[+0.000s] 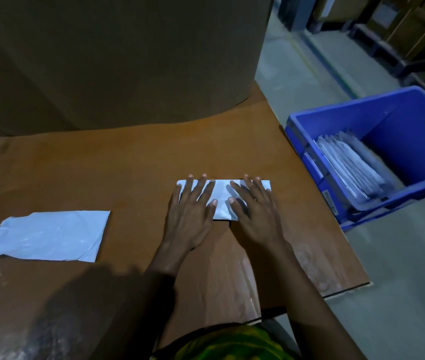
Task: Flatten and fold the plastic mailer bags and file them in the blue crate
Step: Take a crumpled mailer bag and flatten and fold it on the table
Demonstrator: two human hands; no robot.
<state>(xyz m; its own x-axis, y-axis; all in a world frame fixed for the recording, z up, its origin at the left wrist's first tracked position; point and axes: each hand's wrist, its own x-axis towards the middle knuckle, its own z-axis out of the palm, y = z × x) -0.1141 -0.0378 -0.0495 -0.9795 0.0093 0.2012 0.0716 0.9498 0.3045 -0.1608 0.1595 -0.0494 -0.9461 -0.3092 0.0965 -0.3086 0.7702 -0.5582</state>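
Observation:
A folded white mailer bag (222, 197) lies flat on the brown table (128, 165), right of centre. My left hand (193, 209) presses on its left half with fingers spread and straight. My right hand (254, 211) presses flat on its right half in the same way. A second white mailer bag (47, 236), crumpled and unfolded, lies on the table at the left. The blue crate (398, 113) stands on the floor to the right of the table, with several folded white bags (349, 167) filed upright along its near side.
A large brown cardboard box (115, 55) stands on the back of the table, just behind the bags. The table's right edge (317, 188) runs close to the crate. Grey floor lies to the right, with dark shelving (400, 35) at the far right.

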